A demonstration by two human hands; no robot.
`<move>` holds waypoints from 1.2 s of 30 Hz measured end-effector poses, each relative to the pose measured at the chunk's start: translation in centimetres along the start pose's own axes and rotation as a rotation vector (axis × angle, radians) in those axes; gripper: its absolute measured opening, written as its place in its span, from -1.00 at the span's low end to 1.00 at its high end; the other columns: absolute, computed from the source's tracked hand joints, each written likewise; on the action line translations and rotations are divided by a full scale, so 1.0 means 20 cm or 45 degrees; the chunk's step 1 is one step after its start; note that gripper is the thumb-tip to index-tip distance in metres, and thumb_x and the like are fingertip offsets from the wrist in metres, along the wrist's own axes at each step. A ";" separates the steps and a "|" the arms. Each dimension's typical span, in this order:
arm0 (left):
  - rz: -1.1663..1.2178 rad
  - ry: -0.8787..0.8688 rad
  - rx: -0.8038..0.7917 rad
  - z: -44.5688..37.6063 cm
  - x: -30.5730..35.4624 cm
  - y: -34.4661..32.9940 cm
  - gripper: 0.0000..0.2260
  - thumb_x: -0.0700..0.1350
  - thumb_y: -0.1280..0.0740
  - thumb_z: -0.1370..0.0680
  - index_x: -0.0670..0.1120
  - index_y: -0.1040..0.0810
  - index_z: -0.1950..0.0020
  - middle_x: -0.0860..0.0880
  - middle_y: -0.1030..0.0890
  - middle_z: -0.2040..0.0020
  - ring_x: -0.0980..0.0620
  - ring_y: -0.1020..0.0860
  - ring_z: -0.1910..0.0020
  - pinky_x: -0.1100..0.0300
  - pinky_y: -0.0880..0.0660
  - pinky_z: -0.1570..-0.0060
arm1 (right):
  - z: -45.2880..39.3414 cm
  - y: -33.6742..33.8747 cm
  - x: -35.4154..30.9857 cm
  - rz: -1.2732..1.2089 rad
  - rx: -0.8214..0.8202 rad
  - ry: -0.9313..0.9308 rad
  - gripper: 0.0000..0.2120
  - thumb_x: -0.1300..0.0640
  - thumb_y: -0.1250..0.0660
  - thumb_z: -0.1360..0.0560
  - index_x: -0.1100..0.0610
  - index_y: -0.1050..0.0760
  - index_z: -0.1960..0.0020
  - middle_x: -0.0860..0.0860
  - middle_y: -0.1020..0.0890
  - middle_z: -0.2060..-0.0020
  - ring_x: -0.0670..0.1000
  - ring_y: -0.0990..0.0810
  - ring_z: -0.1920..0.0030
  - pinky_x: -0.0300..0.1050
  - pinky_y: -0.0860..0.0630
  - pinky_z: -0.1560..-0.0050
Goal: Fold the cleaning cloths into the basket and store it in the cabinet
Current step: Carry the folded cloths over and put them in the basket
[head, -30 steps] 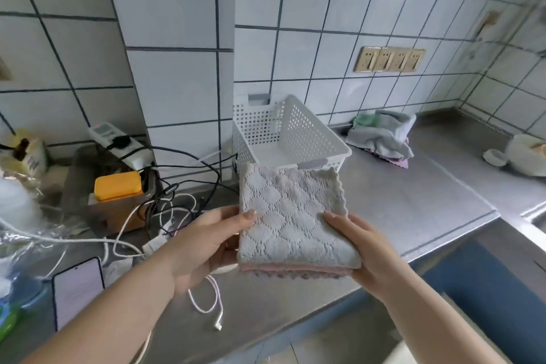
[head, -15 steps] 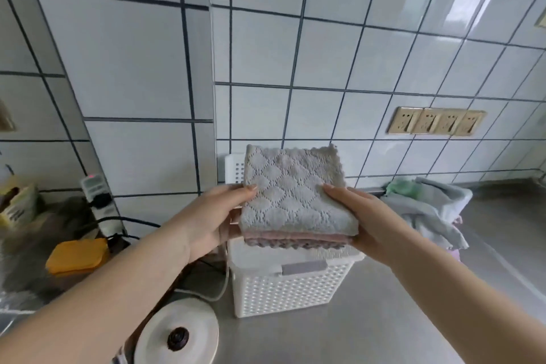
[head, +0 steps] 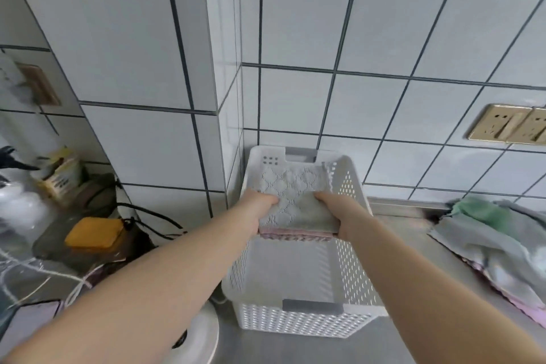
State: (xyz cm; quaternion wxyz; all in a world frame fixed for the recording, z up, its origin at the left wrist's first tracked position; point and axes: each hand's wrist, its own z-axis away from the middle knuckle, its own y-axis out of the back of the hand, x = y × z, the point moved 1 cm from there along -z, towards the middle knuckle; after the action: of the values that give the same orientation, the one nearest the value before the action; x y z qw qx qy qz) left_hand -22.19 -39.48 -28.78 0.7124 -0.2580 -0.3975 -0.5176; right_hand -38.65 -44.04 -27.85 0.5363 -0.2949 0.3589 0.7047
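Both hands, left (head: 258, 210) and right (head: 339, 210), grip folded cloths (head: 295, 201) inside the basket (head: 348, 275)

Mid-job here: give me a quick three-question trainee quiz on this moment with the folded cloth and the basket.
1. True or false: the folded grey cloth is held by both the left hand and the right hand.
2. Multiple choice: the cloth is over which part of the white perforated basket? A) far end, near the tiled wall B) near end C) outside it
3. Fill in: the pile of unfolded cloths lies on the steel counter to the basket's ____.

Key: 1 true; 2 A; 3 right
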 end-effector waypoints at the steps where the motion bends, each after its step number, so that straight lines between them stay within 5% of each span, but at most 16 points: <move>1: -0.021 0.018 0.039 0.03 0.00 -0.02 -0.36 -0.08 -0.46 -0.28 -0.17 -0.40 -0.34 -0.17 -0.56 -0.19 -0.19 -0.55 -0.14 -0.05 -0.47 -0.19 | -0.04 -0.02 0.03 0.010 0.013 -0.025 -0.62 -0.04 -0.33 -0.47 0.18 -0.48 -0.17 0.09 -0.58 -0.09 0.14 -0.56 -0.11 0.01 -0.54 -0.11; 4: -0.137 0.080 0.196 0.03 -0.02 -0.06 -0.54 -0.17 -0.34 -0.52 -0.22 -0.31 -0.38 -0.19 -0.49 -0.21 -0.13 -0.49 -0.15 0.19 -0.42 -0.03 | -0.15 -0.08 0.11 0.015 0.028 -0.123 -0.65 -0.02 -0.30 -0.51 0.18 -0.45 -0.17 0.09 -0.54 -0.11 0.14 -0.51 -0.15 0.02 -0.50 -0.19; 6: -0.185 0.106 0.267 -0.04 -0.04 -0.10 -0.81 -0.18 -0.27 -0.57 -0.14 -0.32 -0.14 -0.13 -0.43 0.18 0.01 -0.42 0.26 0.35 -0.34 0.35 | -0.23 -0.11 0.14 0.055 0.034 -0.151 -0.63 -0.03 -0.27 -0.52 0.19 -0.43 -0.21 0.11 -0.52 -0.16 0.15 -0.49 -0.19 0.04 -0.46 -0.25; 8: -0.180 0.149 0.282 -0.10 -0.07 -0.13 -0.83 -0.21 -0.24 -0.57 -0.18 -0.27 0.14 -0.04 -0.19 0.35 0.09 -0.15 0.42 0.35 -0.18 0.55 | -0.31 -0.12 0.16 0.078 0.043 -0.179 -0.55 -0.03 -0.25 -0.54 0.22 -0.38 -0.31 0.15 -0.47 -0.26 0.18 -0.45 -0.24 0.05 -0.43 -0.28; 11: -0.083 0.223 0.260 -0.20 -0.12 -0.15 -0.79 -0.27 -0.24 -0.55 -0.14 -0.24 0.21 -0.01 -0.15 0.36 0.08 -0.10 0.43 0.25 -0.09 0.46 | -0.42 -0.13 0.19 0.008 0.070 -0.217 -0.55 0.04 -0.19 -0.58 0.23 -0.28 -0.39 0.16 -0.39 -0.32 0.18 -0.38 -0.30 -0.01 -0.38 -0.28; 16: 0.064 0.292 0.423 -0.37 -0.24 -0.17 -0.75 -0.25 -0.24 -0.55 -0.19 -0.37 -0.23 -0.03 -0.29 0.34 0.08 -0.24 0.43 0.31 -0.24 0.56 | -0.56 -0.19 0.27 -0.016 0.137 -0.241 -0.69 0.10 -0.26 -0.50 0.23 -0.38 -0.18 0.06 -0.42 0.01 0.13 -0.45 -0.15 -0.03 -0.41 -0.18; 20: 0.192 0.222 0.556 -0.44 -0.35 -0.20 -0.74 -0.27 -0.21 -0.51 -0.18 -0.54 -0.17 -0.14 -0.61 -0.03 -0.09 -0.52 0.11 0.22 -0.40 0.14 | -0.63 -0.22 0.36 -0.035 0.146 -0.244 -0.85 0.12 -0.23 -0.53 0.17 -0.35 -0.02 0.09 -0.41 0.04 0.10 -0.38 -0.01 -0.02 -0.42 -0.14; 23: 0.281 0.203 0.643 -0.48 -0.40 -0.21 -0.75 -0.25 -0.22 -0.48 -0.14 -0.59 -0.09 -0.12 -0.64 -0.04 -0.11 -0.56 0.09 0.15 -0.51 0.05 | -0.66 -0.25 0.41 -0.148 0.098 -0.289 -0.85 0.10 -0.25 -0.52 0.13 -0.40 -0.06 0.11 -0.49 -0.04 0.14 -0.46 -0.07 -0.02 -0.45 -0.09; 26: 0.418 0.289 0.738 -0.49 -0.40 -0.25 -0.68 -0.17 -0.30 -0.48 -0.15 -0.51 -0.24 -0.09 -0.58 -0.16 -0.14 -0.56 -0.08 0.00 -0.52 -0.15 | -0.68 -0.25 0.42 -0.235 0.061 -0.314 -0.88 0.12 -0.27 -0.53 0.15 -0.41 -0.01 0.08 -0.52 0.07 0.14 -0.49 -0.05 -0.05 -0.47 -0.05; 32: 0.728 0.559 0.797 -0.44 -0.46 -0.31 -0.48 -0.03 -0.35 -0.50 -0.22 -0.32 -0.38 -0.17 -0.47 -0.27 -0.18 -0.48 -0.22 0.05 -0.43 -0.12 | -0.72 -0.23 0.41 0.008 0.090 -0.259 -0.71 -0.05 -0.30 -0.46 0.15 -0.43 -0.01 0.11 -0.56 -0.04 0.19 -0.55 -0.08 0.10 -0.53 -0.15; 36: 0.858 0.578 0.708 -0.45 -0.49 -0.31 -0.50 -0.01 -0.30 -0.56 -0.23 -0.30 -0.40 -0.19 -0.44 -0.33 -0.18 -0.47 -0.24 0.01 -0.43 -0.13 | -0.73 -0.20 0.43 0.033 0.071 -0.280 -0.54 -0.10 -0.33 -0.42 0.23 -0.49 -0.14 0.14 -0.59 0.09 0.14 -0.59 0.13 0.01 -0.59 -0.02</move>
State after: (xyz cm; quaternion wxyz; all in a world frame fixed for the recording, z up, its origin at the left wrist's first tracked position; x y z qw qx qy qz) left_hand -26.84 -43.31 -42.07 0.9507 -0.0532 -0.2498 -0.1758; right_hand -36.55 -50.79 -43.78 0.5712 -0.1960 0.3212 0.7295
